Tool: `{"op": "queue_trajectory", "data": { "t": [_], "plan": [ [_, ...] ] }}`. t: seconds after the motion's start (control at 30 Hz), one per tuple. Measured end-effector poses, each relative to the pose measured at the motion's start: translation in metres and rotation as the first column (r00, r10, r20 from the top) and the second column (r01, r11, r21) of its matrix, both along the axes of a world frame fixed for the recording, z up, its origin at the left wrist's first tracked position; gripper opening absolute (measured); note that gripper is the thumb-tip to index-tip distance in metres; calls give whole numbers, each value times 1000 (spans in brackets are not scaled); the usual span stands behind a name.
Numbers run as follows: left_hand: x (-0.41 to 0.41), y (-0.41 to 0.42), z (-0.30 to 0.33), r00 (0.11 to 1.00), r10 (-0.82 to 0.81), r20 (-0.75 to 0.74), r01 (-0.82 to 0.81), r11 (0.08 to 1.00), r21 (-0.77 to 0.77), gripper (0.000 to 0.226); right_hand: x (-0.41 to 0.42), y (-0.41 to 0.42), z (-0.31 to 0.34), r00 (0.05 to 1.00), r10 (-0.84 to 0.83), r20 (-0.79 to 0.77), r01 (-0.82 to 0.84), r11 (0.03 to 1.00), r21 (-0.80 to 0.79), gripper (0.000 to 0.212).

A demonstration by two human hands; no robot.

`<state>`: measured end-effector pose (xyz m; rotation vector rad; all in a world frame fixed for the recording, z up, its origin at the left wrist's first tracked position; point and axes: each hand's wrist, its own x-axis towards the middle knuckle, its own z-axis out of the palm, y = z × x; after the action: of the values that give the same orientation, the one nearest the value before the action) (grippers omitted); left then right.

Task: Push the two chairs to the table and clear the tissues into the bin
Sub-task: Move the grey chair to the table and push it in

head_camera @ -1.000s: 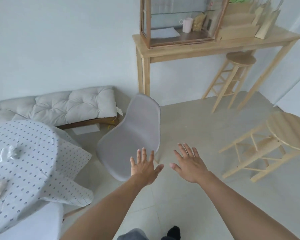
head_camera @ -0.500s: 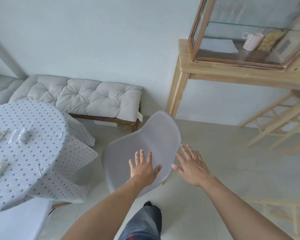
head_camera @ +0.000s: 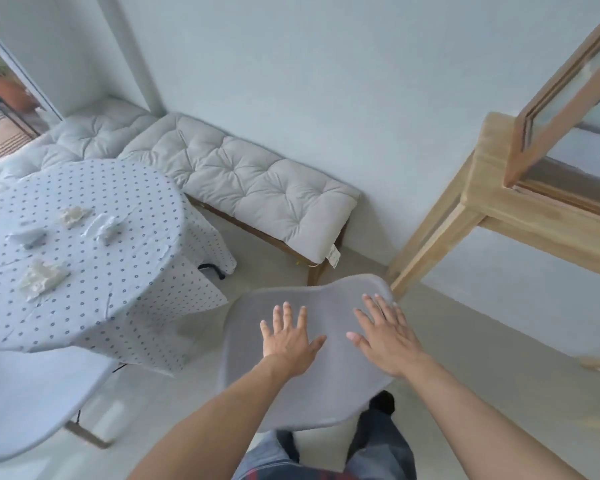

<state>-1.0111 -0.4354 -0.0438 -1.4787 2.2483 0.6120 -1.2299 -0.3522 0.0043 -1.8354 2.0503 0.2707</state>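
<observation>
A grey shell chair (head_camera: 257, 393) stands right in front of me, apart from the round table (head_camera: 135, 271) with the dotted cloth. My left hand (head_camera: 288, 341) and my right hand (head_camera: 388, 341) hover flat over the chair, fingers spread, holding nothing; whether they touch it I cannot tell. Several crumpled tissues lie on the tabletop: one tissue (head_camera: 42, 278) near me, a second tissue (head_camera: 102, 226) further back, and a third tissue (head_camera: 73, 214) beyond. A second light chair (head_camera: 31, 403) sits at the lower left, partly under the table. No bin is in view.
A cushioned bench (head_camera: 257, 188) runs along the far wall behind the table. A wooden console table (head_camera: 471, 209) with a glass cabinet (head_camera: 568, 98) stands at the right. Pale floor (head_camera: 499, 358) lies open to the right of the chair.
I have stepped closer and turned left: the table and tissues came into fuller view, the stools left the frame, and both hands now reach over the grey chair.
</observation>
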Motion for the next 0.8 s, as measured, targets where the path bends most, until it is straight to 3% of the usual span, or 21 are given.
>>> {"op": "queue_trajectory", "data": {
  "t": [0.13, 0.4, 0.8],
  "plan": [
    [-12, 1, -5, 975, 220, 5, -220, 975, 24, 86, -29, -52, -18, 977, 215, 18, -215, 976, 27, 73],
    [-45, 49, -1, 802, 598, -4, -596, 801, 57, 85, -68, -99, -30, 815, 579, 24, -579, 812, 72, 74],
    [-118, 116, -13, 669, 739, -81, -738, 673, 55, 82, -115, -85, -21, 695, 719, 23, -717, 689, 105, 67]
  ]
}}
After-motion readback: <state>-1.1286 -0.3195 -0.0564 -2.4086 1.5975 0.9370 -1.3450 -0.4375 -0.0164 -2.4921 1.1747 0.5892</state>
